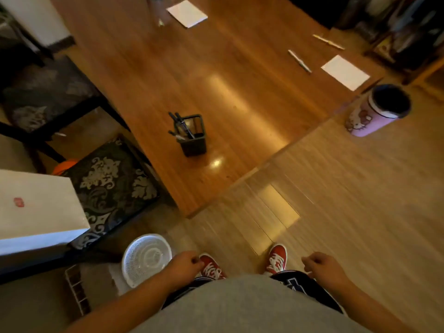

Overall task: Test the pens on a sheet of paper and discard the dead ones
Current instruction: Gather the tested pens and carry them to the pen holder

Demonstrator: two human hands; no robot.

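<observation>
Wooden table (240, 92) bears a blurred pen holder (193, 138); left hand (185, 265) and right hand (322, 265) hang loosely curled, empty.

Glossy wood, matt paper
I see glare on the polished wooden table (240, 92); matt paper sheet (345, 72) upper right, cloth chair seat (113, 179) left.

Black square pen holder (193, 140) upright near corner of wooden table (240, 92), several dark pens (183, 126) leaning out to its left. Silver pen (299, 61) and yellowish pen (328, 41) lying loose, well apart from holder, near white paper sheet (345, 72). Second sheet (187, 13) at far end.
</observation>
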